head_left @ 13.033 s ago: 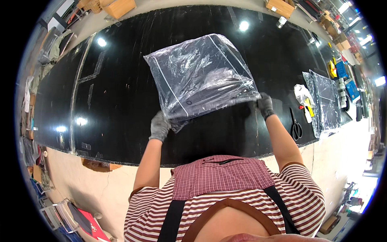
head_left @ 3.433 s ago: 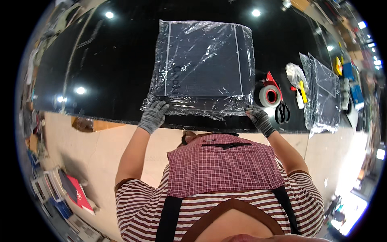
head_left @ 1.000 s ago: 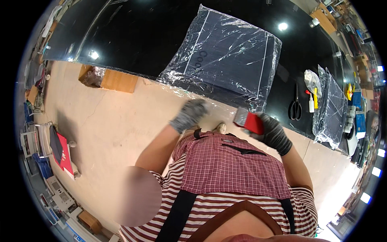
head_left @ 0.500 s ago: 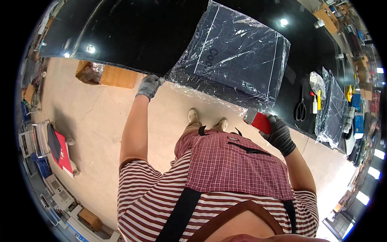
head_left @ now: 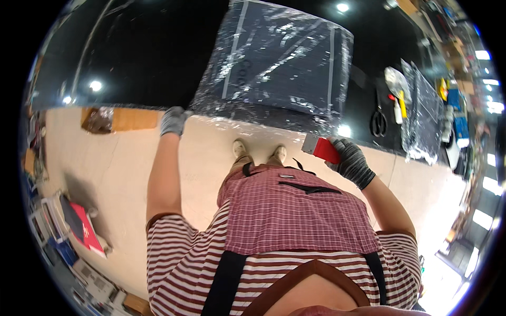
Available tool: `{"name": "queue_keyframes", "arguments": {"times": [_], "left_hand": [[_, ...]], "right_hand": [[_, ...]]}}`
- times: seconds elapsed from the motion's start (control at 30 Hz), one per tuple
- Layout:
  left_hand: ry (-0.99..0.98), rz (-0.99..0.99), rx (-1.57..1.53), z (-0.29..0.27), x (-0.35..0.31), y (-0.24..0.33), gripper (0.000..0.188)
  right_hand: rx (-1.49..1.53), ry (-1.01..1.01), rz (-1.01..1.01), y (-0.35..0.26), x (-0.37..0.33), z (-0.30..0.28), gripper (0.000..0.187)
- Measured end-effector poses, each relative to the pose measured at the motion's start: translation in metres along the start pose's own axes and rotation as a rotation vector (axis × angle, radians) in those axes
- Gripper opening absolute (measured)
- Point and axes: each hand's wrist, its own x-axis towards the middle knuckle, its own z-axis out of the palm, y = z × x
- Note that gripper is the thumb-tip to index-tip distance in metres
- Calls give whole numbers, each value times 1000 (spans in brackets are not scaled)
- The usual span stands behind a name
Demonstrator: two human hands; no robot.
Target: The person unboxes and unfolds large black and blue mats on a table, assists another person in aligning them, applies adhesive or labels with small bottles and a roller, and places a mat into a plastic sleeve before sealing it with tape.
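Note:
A dark, flat panel in a clear plastic bag (head_left: 282, 63) lies on the black table (head_left: 153, 58), its near edge along the table's front edge. My left hand (head_left: 174, 121), in a grey knit glove, is at the front edge beside the bag's near left corner. Its fingers are curled together, and what they pinch, if anything, is hidden. My right hand (head_left: 352, 162), in a matching glove, is closed around the red handle of a scraper (head_left: 327, 151). The scraper's grey metal blade points left, just in front of the bag's near right corner.
Right of the bag lie black scissors (head_left: 378, 122), a small white bottle (head_left: 397, 112), a yellow tool (head_left: 402, 104) and another plastic-wrapped dark package (head_left: 423, 118). An open cardboard box (head_left: 134, 119) stands below the table's left side. Shelving and goods line both sides.
The whole view has shifted and turned slightly, so the table and bag appear further left. Both hands keep nearly the same places along the table edge, and the scraper stays in my right hand.

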Motion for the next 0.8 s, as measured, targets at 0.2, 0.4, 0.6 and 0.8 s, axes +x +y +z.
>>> {"name": "queue_keyframes", "arguments": {"times": [0.2,0.4,0.6,0.8], "left_hand": [[13,-42,-44,13,6,-22,31],[81,111,16,27,20,-46,31],[74,91,23,20,14,-36,31],[68,81,-12,20,12,-31,31]], "right_hand": [[-265,-85,239,76,-77,-6,64],[-351,-209,324,71,-63,-16,54],[-400,-519,363,46,-6,-20,25],[-501,-921,202,44,67,2,29]]}}
